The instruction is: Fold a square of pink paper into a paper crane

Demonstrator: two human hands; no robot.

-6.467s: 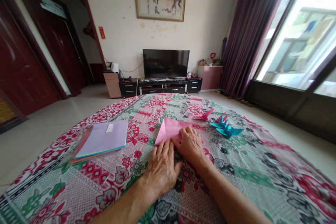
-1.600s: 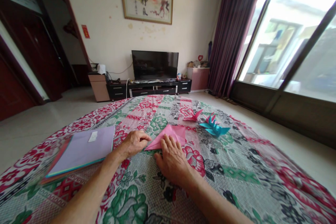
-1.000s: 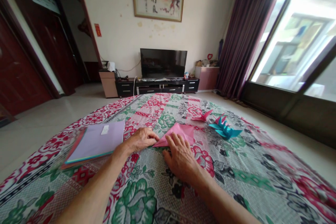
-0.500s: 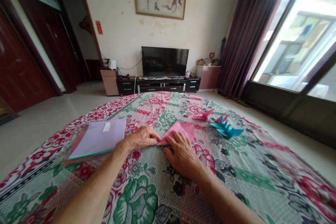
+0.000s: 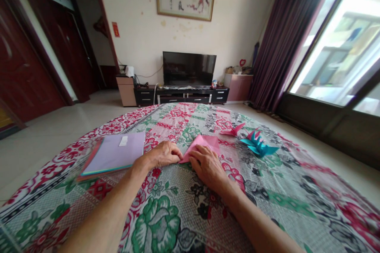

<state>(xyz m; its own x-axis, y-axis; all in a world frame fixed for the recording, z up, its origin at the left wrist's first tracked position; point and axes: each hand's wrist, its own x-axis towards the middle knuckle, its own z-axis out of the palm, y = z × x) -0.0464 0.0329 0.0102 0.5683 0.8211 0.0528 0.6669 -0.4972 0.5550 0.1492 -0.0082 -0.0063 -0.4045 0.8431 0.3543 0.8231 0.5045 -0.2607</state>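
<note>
A pink sheet of origami paper [image 5: 211, 142], folded with slanting edges, lies on the flowered tablecloth in front of me. My left hand [image 5: 166, 153] is closed, its thumb and forefinger pinching the paper's near left corner. Across the paper's lower part rests my right hand [image 5: 208, 166], palm down with its fingers laid on the sheet, covering some of it. To the right are folded paper cranes: a pink one [image 5: 233, 129] and a blue one [image 5: 259, 145], with more pink paper partly hidden behind the blue.
A stack of coloured paper [image 5: 114, 156], lilac on top, lies left of my left forearm with a small white slip [image 5: 123, 141] on it. The round table's patterned tablecloth [image 5: 154, 221] spreads under everything. Beyond stand a television [image 5: 189, 69] and a low black cabinet [image 5: 172, 99].
My right hand's fingers have drawn closer together and slid slightly up over the pink paper. My left hand keeps its pinch at the corner. The view has shifted a little.
</note>
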